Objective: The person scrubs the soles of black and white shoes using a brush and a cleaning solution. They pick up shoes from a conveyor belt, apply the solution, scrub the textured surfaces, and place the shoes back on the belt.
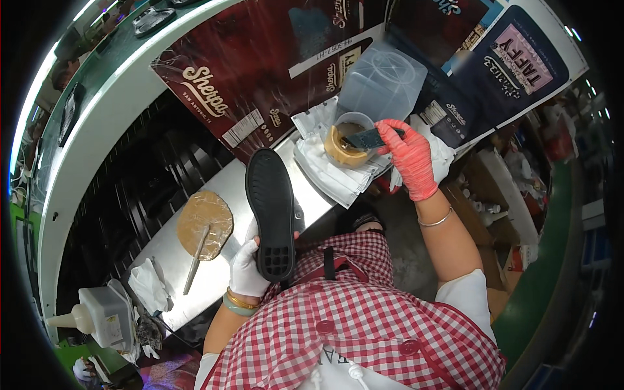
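Note:
My left hand [248, 270], in a white glove, grips a black shoe sole [270, 208] near its heel end. The sole stands lengthwise, its ridged face turned up, over the near edge of the metal bench [224, 273]. My right hand [411, 161], in a pinkish-red glove, pinches a dark flat-handled tool [365, 139]. That tool's lower end reaches inside a clear cup [354, 120] with a thick tan coating around it; the working end is hard to make out. White papers or packets [344, 188] lie under and around the cup.
Left of the sole lies a round tan disc [203, 224] with a thin stick [195, 263] across it. A translucent plastic container [383, 78] stands behind the cup, before printed cardboard panels [260, 58]. A squeeze bottle [107, 318] and crumpled white cloth [149, 286] are lower left.

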The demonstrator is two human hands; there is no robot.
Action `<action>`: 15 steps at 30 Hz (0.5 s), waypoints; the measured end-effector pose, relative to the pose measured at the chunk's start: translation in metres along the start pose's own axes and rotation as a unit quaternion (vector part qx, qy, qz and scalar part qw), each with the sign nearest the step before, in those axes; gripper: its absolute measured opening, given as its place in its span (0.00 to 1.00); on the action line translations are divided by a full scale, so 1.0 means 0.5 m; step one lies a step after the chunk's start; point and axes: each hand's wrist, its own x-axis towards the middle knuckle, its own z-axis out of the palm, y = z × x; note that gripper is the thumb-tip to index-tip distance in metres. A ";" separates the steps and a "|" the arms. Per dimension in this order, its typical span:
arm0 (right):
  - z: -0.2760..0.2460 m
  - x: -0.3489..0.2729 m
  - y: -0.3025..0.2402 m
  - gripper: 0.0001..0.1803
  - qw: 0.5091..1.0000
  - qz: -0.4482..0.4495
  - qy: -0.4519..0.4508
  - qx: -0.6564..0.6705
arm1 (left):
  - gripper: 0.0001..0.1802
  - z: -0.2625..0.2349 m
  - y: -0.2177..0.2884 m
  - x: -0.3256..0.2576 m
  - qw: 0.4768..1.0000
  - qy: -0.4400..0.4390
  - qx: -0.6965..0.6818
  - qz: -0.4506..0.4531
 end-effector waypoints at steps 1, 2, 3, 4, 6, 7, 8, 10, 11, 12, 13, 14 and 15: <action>0.001 0.001 0.001 0.14 0.999 -0.010 0.005 0.032 | 0.32 0.002 -0.001 0.001 1.000 0.005 0.003 0.009; 0.003 0.002 0.001 0.14 0.999 -0.006 0.002 0.032 | 0.33 0.004 -0.002 0.003 1.000 0.010 -0.005 0.009; 0.003 0.001 -0.003 0.14 0.999 -0.002 0.000 0.032 | 0.33 0.007 -0.002 0.005 1.000 0.015 -0.013 0.010; 0.001 0.002 -0.003 0.14 0.999 0.001 -0.002 0.032 | 0.34 0.008 -0.003 0.007 1.000 0.019 -0.021 0.010; -0.003 0.006 0.009 0.14 0.999 0.002 -0.013 0.029 | 0.34 0.007 -0.004 0.014 1.000 0.019 -0.017 0.013; -0.004 0.008 0.013 0.15 1.000 0.003 -0.019 0.024 | 0.33 0.010 -0.004 0.016 0.999 0.025 -0.018 0.014; -0.007 0.009 0.017 0.15 1.000 0.004 -0.025 0.019 | 0.33 0.011 -0.006 0.018 0.999 0.031 -0.018 0.015; -0.015 0.014 0.025 0.14 0.999 0.018 -0.022 0.022 | 0.32 0.007 -0.012 0.020 0.998 0.047 -0.023 0.026; -0.022 0.015 0.031 0.14 0.999 0.025 -0.021 0.023 | 0.32 0.005 -0.015 0.021 0.998 0.053 -0.037 0.027; -0.032 0.012 0.043 0.13 0.996 0.053 -0.014 0.069 | 0.31 0.004 -0.015 0.022 0.997 0.057 -0.050 0.028; -0.039 0.009 0.067 0.12 0.990 0.081 -0.009 0.117 | 0.33 -0.003 -0.017 0.024 0.996 0.059 -0.069 0.026; -0.042 0.003 0.082 0.12 0.980 0.108 -0.004 0.164 | 0.34 -0.002 -0.019 0.030 0.996 0.033 -0.078 0.032; -0.022 -0.013 0.094 0.11 0.970 0.098 -0.010 0.222 | 0.35 0.000 -0.018 0.034 0.996 0.013 -0.084 0.039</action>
